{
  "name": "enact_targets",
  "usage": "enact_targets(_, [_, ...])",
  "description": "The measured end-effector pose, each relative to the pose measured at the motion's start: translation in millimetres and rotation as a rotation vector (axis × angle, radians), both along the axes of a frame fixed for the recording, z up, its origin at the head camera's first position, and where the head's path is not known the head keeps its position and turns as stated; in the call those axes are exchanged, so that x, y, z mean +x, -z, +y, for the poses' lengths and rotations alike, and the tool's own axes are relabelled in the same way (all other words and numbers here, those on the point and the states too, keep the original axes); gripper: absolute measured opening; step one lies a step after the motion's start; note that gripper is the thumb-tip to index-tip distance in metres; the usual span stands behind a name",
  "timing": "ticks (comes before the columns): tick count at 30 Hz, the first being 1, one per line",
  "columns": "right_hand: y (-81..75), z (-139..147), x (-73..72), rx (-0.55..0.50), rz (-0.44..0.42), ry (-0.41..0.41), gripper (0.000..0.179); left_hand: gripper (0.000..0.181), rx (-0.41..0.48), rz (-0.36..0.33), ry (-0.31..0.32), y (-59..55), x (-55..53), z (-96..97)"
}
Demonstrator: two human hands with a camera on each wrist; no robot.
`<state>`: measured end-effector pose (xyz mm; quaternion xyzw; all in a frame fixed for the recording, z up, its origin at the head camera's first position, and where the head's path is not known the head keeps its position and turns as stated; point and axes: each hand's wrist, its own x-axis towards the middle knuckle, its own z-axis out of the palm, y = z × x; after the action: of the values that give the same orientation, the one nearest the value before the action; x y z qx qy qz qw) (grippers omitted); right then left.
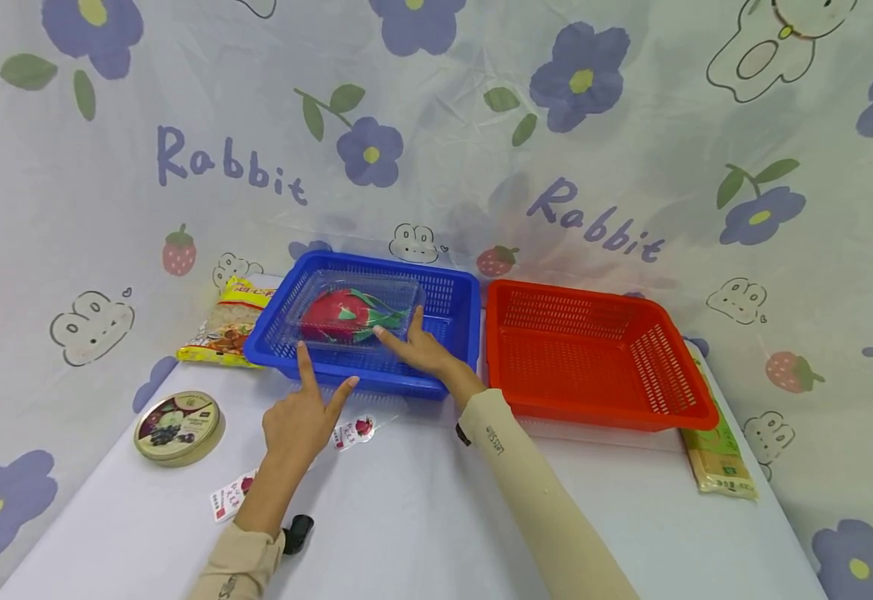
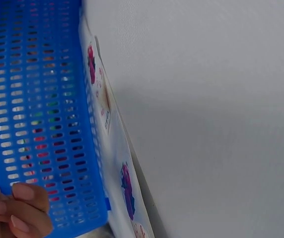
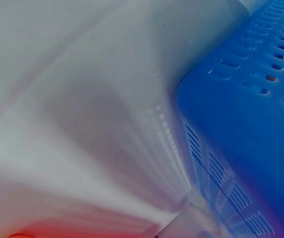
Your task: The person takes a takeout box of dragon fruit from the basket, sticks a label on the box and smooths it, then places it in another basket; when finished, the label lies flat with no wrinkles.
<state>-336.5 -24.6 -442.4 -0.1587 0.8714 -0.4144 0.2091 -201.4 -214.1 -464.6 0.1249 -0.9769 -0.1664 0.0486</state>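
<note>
- Nearest the camera, a left sleeve (image 1: 241, 562) and a right sleeve (image 1: 537, 492) reach in.
- Left: a round tin (image 1: 177, 425); farther back, a yellow bag (image 1: 218, 332), partly hidden by the blue basket (image 1: 383, 383).
- Two printed labels, one near (image 1: 232, 497), one farther right (image 1: 353, 432), lie before that basket.
- Left hand (image 1: 296, 421) at the basket's near rim: forefinger and thumb straight and spread, no grasp visible.
- Clear box (image 1: 404, 287) within the blue basket, toward its left, holding a red-and-green item (image 1: 334, 315).
- Right hand (image 1: 430, 354) at the box's right end, forefinger and thumb on it; cannot tell whether they pinch.
- Step in hand, I judge: positioning the box in the basket; this calls for light, even pressure.
- Right: the red basket (image 1: 574, 362), slotted floor showing, partly hides a green-and-yellow packet (image 1: 721, 467).
</note>
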Motion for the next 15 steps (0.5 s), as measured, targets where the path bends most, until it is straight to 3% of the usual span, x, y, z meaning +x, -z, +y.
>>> enact_targets(15, [-6.9, -3.4, -3.7, -0.115, -0.144, 0.059, 0.09, 0.109, -0.002, -0.004, -0.001, 0.7, 0.8, 0.5])
